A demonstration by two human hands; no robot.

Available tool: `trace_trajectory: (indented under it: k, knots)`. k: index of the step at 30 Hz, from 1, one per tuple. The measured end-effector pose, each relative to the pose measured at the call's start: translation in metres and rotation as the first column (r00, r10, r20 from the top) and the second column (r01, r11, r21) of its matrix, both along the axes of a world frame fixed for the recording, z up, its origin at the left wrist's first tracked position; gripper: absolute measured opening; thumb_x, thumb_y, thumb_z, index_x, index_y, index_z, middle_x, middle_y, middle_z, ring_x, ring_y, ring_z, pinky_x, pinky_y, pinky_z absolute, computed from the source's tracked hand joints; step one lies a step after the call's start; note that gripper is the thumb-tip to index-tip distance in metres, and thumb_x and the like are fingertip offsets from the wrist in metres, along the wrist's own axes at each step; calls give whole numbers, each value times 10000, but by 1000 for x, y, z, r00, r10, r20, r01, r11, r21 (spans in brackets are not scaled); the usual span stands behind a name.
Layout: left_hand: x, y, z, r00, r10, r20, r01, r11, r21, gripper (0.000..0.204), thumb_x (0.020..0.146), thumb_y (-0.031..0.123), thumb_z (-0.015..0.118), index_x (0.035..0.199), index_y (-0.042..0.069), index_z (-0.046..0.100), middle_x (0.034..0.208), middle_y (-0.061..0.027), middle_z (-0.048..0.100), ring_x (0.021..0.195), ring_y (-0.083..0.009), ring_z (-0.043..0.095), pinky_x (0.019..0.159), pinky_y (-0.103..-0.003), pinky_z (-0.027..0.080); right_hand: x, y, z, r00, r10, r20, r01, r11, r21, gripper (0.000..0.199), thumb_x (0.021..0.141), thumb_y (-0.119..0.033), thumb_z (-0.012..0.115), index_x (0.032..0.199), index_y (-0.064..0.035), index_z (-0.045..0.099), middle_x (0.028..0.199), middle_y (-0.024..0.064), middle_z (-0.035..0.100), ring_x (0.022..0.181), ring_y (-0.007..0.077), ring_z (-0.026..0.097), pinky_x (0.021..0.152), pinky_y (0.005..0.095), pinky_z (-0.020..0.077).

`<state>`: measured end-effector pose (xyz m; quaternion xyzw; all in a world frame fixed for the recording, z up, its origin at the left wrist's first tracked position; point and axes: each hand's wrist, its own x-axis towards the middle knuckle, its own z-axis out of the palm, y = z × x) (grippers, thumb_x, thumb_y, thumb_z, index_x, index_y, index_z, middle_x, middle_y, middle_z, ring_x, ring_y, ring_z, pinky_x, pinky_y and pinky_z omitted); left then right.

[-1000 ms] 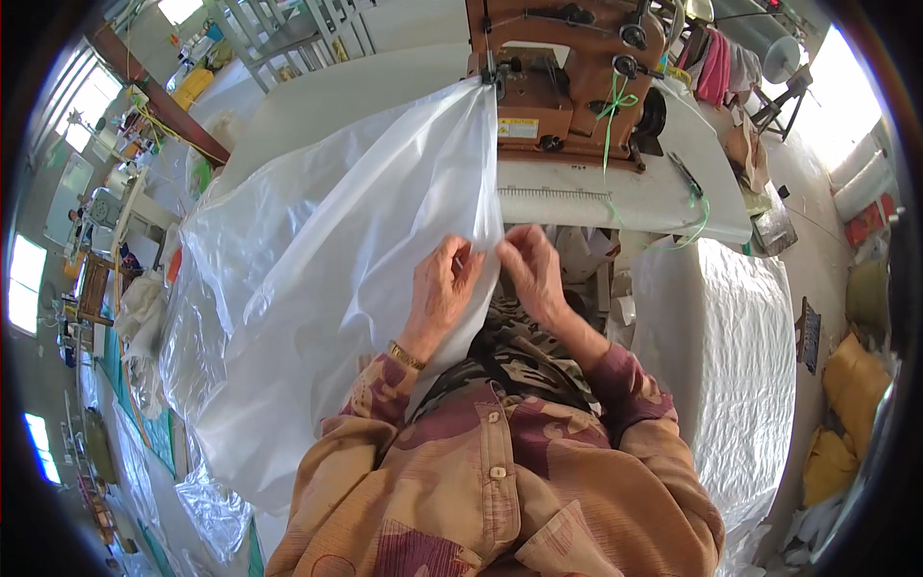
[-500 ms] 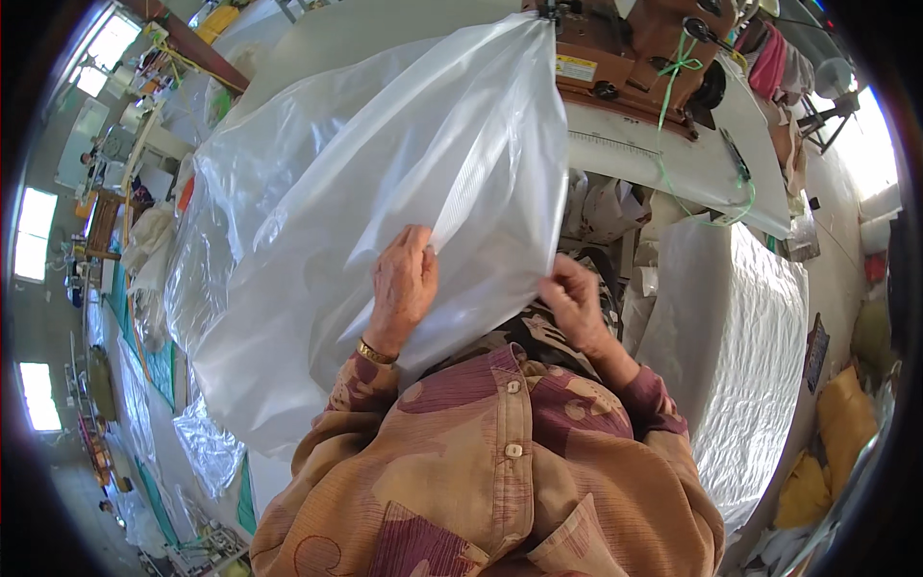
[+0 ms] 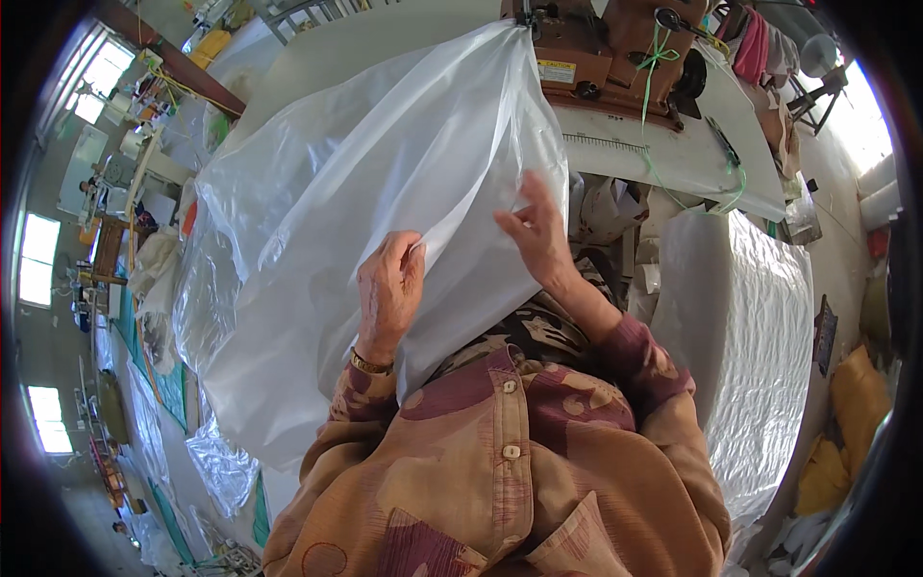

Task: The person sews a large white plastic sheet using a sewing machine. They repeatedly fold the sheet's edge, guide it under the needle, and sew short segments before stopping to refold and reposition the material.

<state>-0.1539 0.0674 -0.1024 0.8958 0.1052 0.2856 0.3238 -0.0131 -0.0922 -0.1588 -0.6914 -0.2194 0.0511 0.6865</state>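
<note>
A large translucent white plastic sheet (image 3: 308, 298) spreads over the table and down to my lap. Its far end narrows into gathered folds at the brown sewing machine (image 3: 569, 37). My left hand (image 3: 390, 293) is closed on a fold of the sheet, thumb against the fingers. Over the sheet's right part is my right hand (image 3: 536, 236), fingers spread and slightly blurred, holding nothing. Whether its fingertips touch the plastic I cannot tell.
A thick stack of white sheeting (image 3: 740, 356) stands to my right. Green string (image 3: 660, 60) hangs from the machine, and thread snips (image 3: 723, 141) lie on the white tabletop (image 3: 615, 163). Yellow sacks (image 3: 856, 404) sit at the far right.
My right hand has let go of the sheet's right edge, moved up and inward, and opened. The left hand keeps its fold, shifted slightly. The whole view has moved a little.
</note>
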Motion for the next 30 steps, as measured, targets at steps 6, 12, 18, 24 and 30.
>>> trace_trajectory:
  k: [6, 12, 18, 24, 30]
  knots:
    - [-10, 3, 9, 997, -74, -2, 73, 991, -110, 94, 905, 37, 678, 944, -15, 610, 768, -82, 606, 641, -161, 549, 630, -294, 470, -42, -5, -5, 911, 316, -264, -298, 949, 108, 170, 917, -171, 725, 955, -24, 650, 750, 18, 651, 672, 86, 579, 617, 269, 470]
    - [-13, -11, 21, 961, -261, -93, 229, 937, -264, 128, 894, 34, 705, 901, -19, 588, 719, -60, 595, 642, -117, 547, 624, -281, 480, -75, -37, 36, 876, 360, 321, -292, 926, -240, 275, 839, -242, 788, 752, -73, 588, 650, 45, 618, 575, 214, 591, 612, 323, 455]
    - [-10, -26, -10, 950, -308, -57, 239, 830, -504, 58, 937, 18, 648, 940, -26, 610, 740, -55, 611, 692, -92, 553, 647, -270, 491, -86, -30, 26, 678, 621, 393, -363, 748, -556, 286, 870, -302, 711, 772, -78, 562, 675, 62, 646, 617, 269, 636, 644, 378, 469]
    - [-15, -17, -14, 939, -314, -144, 205, 841, -500, 123, 995, 89, 581, 986, -20, 636, 748, -18, 596, 695, -71, 508, 620, -242, 433, -91, -18, 26, 591, 712, 378, -407, 668, -623, 206, 860, -223, 686, 856, -49, 576, 741, 87, 666, 660, 287, 674, 669, 423, 515]
    - [-12, -17, -23, 970, -225, -89, 127, 787, -604, 210, 1025, 186, 586, 944, -1, 636, 709, 48, 542, 649, -27, 413, 553, -220, 345, -93, -9, 24, 509, 766, 393, -431, 622, -654, 196, 848, -211, 673, 901, -37, 600, 836, 104, 661, 708, 310, 682, 683, 420, 537]
